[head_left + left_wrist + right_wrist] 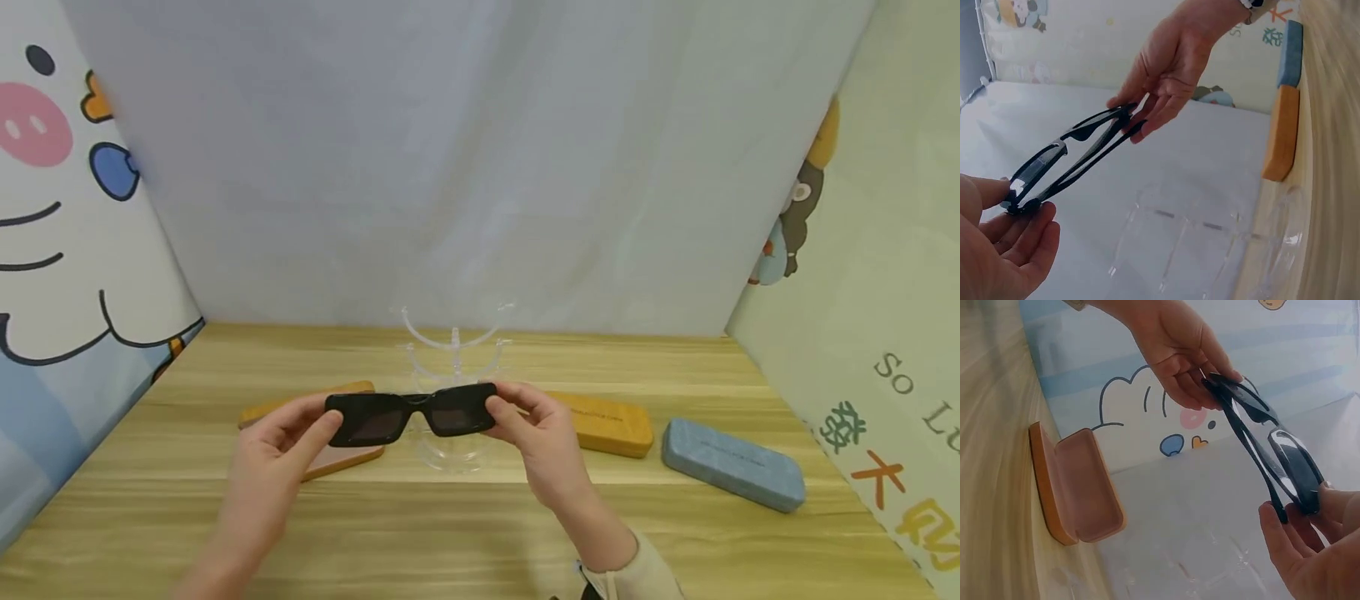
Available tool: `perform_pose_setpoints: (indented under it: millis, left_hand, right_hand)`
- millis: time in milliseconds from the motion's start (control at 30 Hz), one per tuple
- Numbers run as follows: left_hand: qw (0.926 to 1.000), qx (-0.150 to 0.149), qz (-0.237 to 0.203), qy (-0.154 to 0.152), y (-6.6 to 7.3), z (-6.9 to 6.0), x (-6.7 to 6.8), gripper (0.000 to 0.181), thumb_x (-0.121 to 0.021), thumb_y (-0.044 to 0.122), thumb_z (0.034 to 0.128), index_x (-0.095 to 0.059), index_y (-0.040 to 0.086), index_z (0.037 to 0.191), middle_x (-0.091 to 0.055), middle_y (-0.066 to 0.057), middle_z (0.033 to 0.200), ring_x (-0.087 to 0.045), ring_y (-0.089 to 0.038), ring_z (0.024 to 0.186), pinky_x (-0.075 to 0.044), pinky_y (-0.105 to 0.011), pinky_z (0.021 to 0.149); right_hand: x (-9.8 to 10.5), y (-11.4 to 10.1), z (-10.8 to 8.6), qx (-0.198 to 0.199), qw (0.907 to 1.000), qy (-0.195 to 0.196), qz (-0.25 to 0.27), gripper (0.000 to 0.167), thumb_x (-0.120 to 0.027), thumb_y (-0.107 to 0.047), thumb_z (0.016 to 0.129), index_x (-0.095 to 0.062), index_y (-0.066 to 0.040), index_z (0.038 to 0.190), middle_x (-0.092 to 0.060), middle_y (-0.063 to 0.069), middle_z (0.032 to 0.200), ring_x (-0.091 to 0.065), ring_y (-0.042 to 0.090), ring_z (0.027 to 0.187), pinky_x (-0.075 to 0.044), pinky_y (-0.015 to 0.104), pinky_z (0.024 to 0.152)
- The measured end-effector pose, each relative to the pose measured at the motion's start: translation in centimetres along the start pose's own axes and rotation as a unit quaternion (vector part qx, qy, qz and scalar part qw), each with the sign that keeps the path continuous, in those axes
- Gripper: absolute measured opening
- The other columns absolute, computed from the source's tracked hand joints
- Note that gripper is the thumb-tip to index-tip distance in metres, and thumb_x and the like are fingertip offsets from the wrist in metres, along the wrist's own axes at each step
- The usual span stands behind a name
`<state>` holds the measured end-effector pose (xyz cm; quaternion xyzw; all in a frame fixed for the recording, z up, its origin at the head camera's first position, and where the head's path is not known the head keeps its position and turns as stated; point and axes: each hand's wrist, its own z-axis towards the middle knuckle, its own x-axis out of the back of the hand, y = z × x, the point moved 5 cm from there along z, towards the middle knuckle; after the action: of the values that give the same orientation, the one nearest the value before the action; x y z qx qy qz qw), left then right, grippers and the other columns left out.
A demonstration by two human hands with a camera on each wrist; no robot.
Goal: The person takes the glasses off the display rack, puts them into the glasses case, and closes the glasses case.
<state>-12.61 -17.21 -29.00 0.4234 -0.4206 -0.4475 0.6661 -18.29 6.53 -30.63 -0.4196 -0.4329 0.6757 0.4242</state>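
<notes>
Black rectangular sunglasses are held up above the table between both hands, lenses toward the head camera. The left hand pinches one outer corner of the frame, thumb in front. At the opposite corner the right hand pinches in the same way. In the left wrist view the temples of the sunglasses lie folded behind the lenses. A clear tiered glasses stand is behind the sunglasses, partly hidden by them. An open orange case with a pink lining lies to the left, partly covered by the left hand in the head view.
Right of the stand lies a closed orange glasses case, with a closed blue case further right. The wooden table is bordered by a pale back cloth and printed cloths at both sides.
</notes>
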Motion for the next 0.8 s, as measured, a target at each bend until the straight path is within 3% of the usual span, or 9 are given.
perform_pose_setpoints:
  millis: [100,233,367,467,633,800]
  left_hand:
    - [0.999,0.035,0.026,-0.005,-1.6,0.2,0.7,0.032,-0.059,0.026,0.0888,-0.062,0.003,0.111,-0.063,0.014,0.095,-0.061,-0.003,0.085,-0.049,-0.015,0.074]
    - [0.996,0.079,0.042,-0.002,-3.4,0.2,1.5,0.04,-0.062,0.031,0.0863,-0.06,0.003,0.115,-0.061,0.02,0.096,-0.058,0.003,0.089,-0.048,-0.013,0.074]
    - [0.9923,0.113,0.05,-0.008,-4.9,0.4,2.3,0.046,-0.063,0.034,0.0849,-0.057,0.003,0.117,-0.062,0.021,0.093,-0.057,0.005,0.087,-0.048,-0.013,0.074]
    - [0.9889,0.132,0.063,-0.026,-5.9,0.7,2.8,0.045,-0.061,0.034,0.0863,-0.054,0.003,0.118,-0.066,0.012,0.095,-0.058,0.007,0.085,-0.049,-0.016,0.072]
    - [0.9809,0.161,0.096,-0.052,-8.0,0.9,3.6,0.042,-0.058,0.029,0.0896,-0.051,0.003,0.122,-0.064,-0.01,0.111,-0.058,0.005,0.086,-0.051,-0.022,0.075]
    - [0.9719,0.17,0.151,-0.06,-10.0,1.2,4.6,0.043,-0.053,0.029,0.0924,-0.047,0.004,0.127,-0.053,-0.022,0.125,-0.058,-0.018,0.104,-0.051,-0.03,0.081]
  right_hand:
    - [-0.3,1.2,0.4,-0.025,0.9996,-0.005,-0.014,0.033,-0.058,-0.004,0.087,-0.055,0.014,0.114,-0.06,0.015,0.107,-0.067,0.014,0.083,-0.053,0.031,0.076]
    - [-0.8,2.8,0.9,-0.055,0.9974,-0.019,-0.043,0.035,-0.059,-0.005,0.087,-0.054,0.012,0.117,-0.055,0.024,0.116,-0.066,0.015,0.086,-0.053,0.03,0.076]
    - [-1.4,4.1,1.3,-0.066,0.9942,-0.039,-0.075,0.035,-0.058,-0.004,0.087,-0.054,0.01,0.119,-0.052,0.025,0.122,-0.064,0.023,0.094,-0.053,0.029,0.078]
    - [-1.9,5.0,1.5,-0.063,0.9918,-0.059,-0.094,0.033,-0.055,-0.001,0.088,-0.054,0.01,0.12,-0.051,0.025,0.123,-0.062,0.029,0.099,-0.052,0.028,0.079]
    - [-3.1,6.4,2.0,-0.053,0.9878,-0.081,-0.122,0.032,-0.052,0.003,0.089,-0.052,0.011,0.12,-0.053,0.027,0.111,-0.06,0.034,0.1,-0.052,0.028,0.08]
    - [-4.5,7.8,2.6,-0.065,0.9854,-0.083,-0.134,0.032,-0.049,0.005,0.09,-0.051,0.011,0.122,-0.054,0.026,0.113,-0.06,0.034,0.1,-0.051,0.026,0.08]
